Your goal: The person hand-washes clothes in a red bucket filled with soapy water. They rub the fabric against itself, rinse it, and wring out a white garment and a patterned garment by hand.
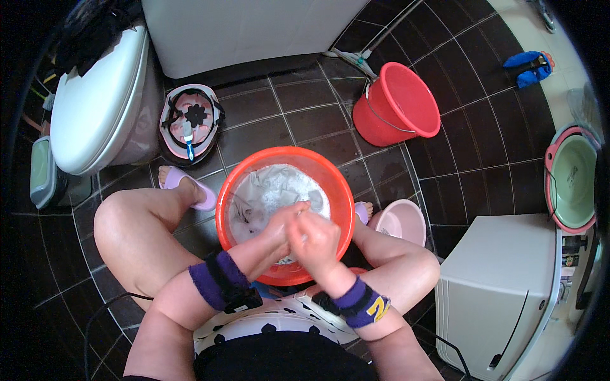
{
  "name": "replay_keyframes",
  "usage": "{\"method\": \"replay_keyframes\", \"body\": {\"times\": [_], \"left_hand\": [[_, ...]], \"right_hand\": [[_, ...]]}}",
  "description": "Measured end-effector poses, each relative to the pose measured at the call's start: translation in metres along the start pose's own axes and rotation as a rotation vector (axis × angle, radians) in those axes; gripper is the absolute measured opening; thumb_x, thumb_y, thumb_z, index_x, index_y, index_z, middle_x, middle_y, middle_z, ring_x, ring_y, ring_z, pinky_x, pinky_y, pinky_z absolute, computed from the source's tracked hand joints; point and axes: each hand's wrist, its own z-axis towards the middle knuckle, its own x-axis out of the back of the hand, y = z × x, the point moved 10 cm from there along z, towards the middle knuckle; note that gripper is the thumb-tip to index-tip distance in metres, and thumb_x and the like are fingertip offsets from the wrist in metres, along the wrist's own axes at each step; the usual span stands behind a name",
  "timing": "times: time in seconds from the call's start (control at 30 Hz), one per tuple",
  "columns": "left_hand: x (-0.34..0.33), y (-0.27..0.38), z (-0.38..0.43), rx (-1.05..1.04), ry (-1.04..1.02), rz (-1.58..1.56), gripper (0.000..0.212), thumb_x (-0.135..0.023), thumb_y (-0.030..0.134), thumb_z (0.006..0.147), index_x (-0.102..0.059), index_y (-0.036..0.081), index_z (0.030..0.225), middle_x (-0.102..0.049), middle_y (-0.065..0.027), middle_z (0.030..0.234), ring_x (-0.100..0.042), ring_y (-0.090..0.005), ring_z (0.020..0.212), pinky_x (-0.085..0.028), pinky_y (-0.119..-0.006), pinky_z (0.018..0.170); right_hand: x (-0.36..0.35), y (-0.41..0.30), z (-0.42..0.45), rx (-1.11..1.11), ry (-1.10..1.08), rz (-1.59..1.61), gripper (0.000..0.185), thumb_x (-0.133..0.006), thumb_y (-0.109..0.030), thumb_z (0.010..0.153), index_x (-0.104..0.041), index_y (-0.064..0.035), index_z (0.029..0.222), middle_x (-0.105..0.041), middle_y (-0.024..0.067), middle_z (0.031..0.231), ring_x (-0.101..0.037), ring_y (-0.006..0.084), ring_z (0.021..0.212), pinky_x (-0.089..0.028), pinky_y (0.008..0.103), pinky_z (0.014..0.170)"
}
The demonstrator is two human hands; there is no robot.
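Observation:
An orange-red plastic basin (343,205) stands on the tiled floor between my legs, with sudsy water and soaked light grey cloth (271,185) in it. My left hand (286,224) and my right hand (314,238) are pressed together above the basin's near side, and both look slightly blurred. Which fingers are closed, and whether a bit of cloth is between the palms, cannot be told. Purple bands with black straps circle both forearms.
A red bucket (367,114) stands ahead right, near a mop. A pink small basin (414,224) is beside my right foot. An upturned helmet (167,119) with a brush lies by the toilet (100,105). A white cabinet (505,257) stands at right.

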Motion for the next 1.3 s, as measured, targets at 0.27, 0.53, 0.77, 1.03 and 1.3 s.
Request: {"method": "replay_keyframes", "body": {"times": [0.27, 0.53, 0.77, 1.03, 1.3], "left_hand": [[0.020, 0.000, 0.008, -0.060, 0.087, 0.135, 0.018, -0.053, 0.023, 0.089, -0.060, 0.007, 0.085, -0.061, -0.0037, 0.074, -0.059, -0.0138, 0.063, -0.047, -0.028, 0.055], [-0.036, 0.003, -0.008, 0.047, 0.067, 0.014, 0.027, -0.050, 0.030, 0.090, -0.059, 0.005, 0.095, -0.065, -0.0071, 0.080, -0.064, -0.0212, 0.065, -0.053, -0.035, 0.056], [-0.019, 0.014, -0.008, -0.025, 0.215, -0.017, 0.029, -0.050, 0.031, 0.090, -0.057, 0.003, 0.097, -0.064, -0.0097, 0.085, -0.064, -0.0217, 0.071, -0.053, -0.036, 0.062], [0.001, 0.018, -0.019, -0.204, 0.399, 0.234, 0.024, -0.049, 0.027, 0.091, -0.059, 0.005, 0.092, -0.061, -0.0043, 0.083, -0.060, -0.0156, 0.070, -0.049, -0.031, 0.061], [0.006, 0.002, -0.003, -0.149, 0.123, 0.109, 0.018, -0.046, 0.022, 0.093, -0.057, 0.011, 0.086, -0.057, -0.0016, 0.080, -0.056, -0.0138, 0.070, -0.047, -0.029, 0.059]], "right_hand": [[-0.001, -0.013, -0.005, 0.063, -0.016, -0.001, 0.020, -0.061, -0.011, 0.078, -0.053, -0.0016, 0.063, -0.050, 0.0153, 0.056, -0.054, 0.0318, 0.052, -0.042, 0.0378, 0.047], [-0.021, 0.126, -0.017, -0.893, 0.100, 0.831, 0.034, -0.049, -0.027, 0.095, -0.049, -0.0092, 0.066, -0.045, -0.0068, 0.060, -0.042, 0.0036, 0.056, -0.035, 0.0225, 0.050], [-0.010, 0.106, -0.018, -0.857, 0.192, 0.886, 0.031, -0.049, -0.029, 0.095, -0.052, -0.0099, 0.071, -0.046, -0.0057, 0.063, -0.043, 0.0052, 0.057, -0.037, 0.0220, 0.054], [0.005, 0.027, 0.011, -0.016, 0.034, -0.050, 0.033, -0.065, -0.016, 0.078, -0.046, -0.0044, 0.054, -0.047, 0.0132, 0.053, -0.051, 0.0296, 0.048, -0.039, 0.0336, 0.045], [0.002, 0.013, 0.001, 0.028, 0.069, 0.062, 0.020, -0.060, -0.009, 0.076, -0.053, -0.0028, 0.059, -0.050, 0.0158, 0.055, -0.053, 0.0321, 0.049, -0.042, 0.0380, 0.045]]}}
